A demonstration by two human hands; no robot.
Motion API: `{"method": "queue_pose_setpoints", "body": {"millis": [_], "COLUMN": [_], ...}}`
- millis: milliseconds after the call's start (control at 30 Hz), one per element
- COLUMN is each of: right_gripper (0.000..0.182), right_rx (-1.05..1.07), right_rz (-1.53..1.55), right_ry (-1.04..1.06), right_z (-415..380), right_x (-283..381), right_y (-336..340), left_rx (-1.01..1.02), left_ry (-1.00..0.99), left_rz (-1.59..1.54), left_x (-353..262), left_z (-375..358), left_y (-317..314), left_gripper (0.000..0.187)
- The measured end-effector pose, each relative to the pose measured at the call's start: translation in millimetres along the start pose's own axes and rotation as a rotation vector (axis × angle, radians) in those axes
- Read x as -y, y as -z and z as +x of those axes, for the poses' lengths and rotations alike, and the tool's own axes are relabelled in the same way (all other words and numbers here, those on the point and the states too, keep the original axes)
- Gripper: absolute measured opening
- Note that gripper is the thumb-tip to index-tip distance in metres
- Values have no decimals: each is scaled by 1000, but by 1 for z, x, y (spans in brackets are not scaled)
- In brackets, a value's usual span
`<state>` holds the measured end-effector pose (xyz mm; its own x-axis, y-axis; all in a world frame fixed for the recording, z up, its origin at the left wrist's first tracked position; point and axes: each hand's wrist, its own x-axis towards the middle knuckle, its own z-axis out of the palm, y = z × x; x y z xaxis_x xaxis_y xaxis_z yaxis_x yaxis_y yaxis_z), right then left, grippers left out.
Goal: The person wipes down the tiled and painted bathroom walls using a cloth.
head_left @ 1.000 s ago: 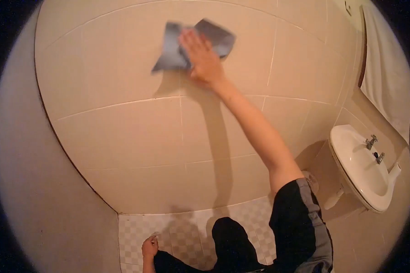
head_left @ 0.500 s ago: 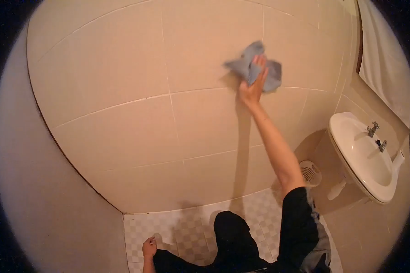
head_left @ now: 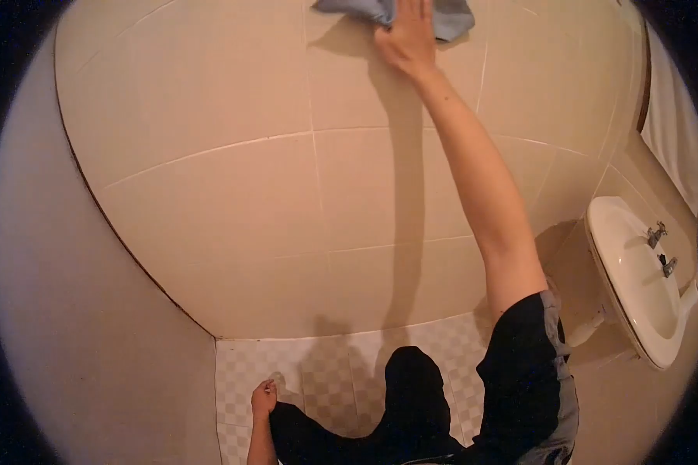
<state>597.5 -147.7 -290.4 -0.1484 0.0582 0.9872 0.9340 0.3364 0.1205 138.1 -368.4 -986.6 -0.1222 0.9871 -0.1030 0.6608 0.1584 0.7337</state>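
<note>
My right hand [head_left: 409,40] is high on the beige tiled wall [head_left: 233,93], pressing a grey-blue cloth [head_left: 452,18] against the tiles. Its fingers point upward over the cloth, and the top of both runs out of view. Low on the left, my left hand [head_left: 264,397] hangs beside my knee, above the floor, with its fingers curled together. Whether anything is inside those fingers I cannot tell.
A white washbasin [head_left: 632,279] with two metal taps [head_left: 658,234] is mounted on the right wall. Above it hangs a white curtain-like sheet [head_left: 675,116]. The floor [head_left: 240,364] has small checkered tiles. A plain grey wall [head_left: 116,325] stands on the left.
My right hand has moved up the wall with the cloth, toward the top edge of view. The view has shifted slightly. My left hand stays low with its fingers curled.
</note>
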Motion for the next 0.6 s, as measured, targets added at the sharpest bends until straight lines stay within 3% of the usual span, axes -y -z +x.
{"method": "queue_pose_setpoints", "body": {"millis": [100, 200, 333, 400, 500, 533, 600], "right_gripper": [85, 91, 94, 89, 87, 84, 85], "right_rx": [80, 67, 427, 470, 537, 637, 593], "right_rz": [0, -12, 80, 51, 155, -117, -97], "right_ry": [118, 256, 373, 418, 356, 431, 185], "right_z": [-34, -85, -170, -210, -252, -259, -255], "right_x": [36, 68, 107, 112, 99, 85, 71], "right_y": [-6, -40, -48, -46, -29, -25, -18], "left_rx": [8, 8, 53, 14, 7, 5, 1], "left_ry": [1, -6, 21, 27, 10, 14, 44], "left_rz": [64, 80, 32, 105, 35, 36, 26], "left_x": [-19, -1, -2, -10, 6, 7, 9], "left_z": [3, 4, 6, 4, 8, 7, -1], "left_y": [0, -9, -8, -10, -4, 1, 10], "left_gripper": [35, 37, 38, 37, 36, 36, 36]}}
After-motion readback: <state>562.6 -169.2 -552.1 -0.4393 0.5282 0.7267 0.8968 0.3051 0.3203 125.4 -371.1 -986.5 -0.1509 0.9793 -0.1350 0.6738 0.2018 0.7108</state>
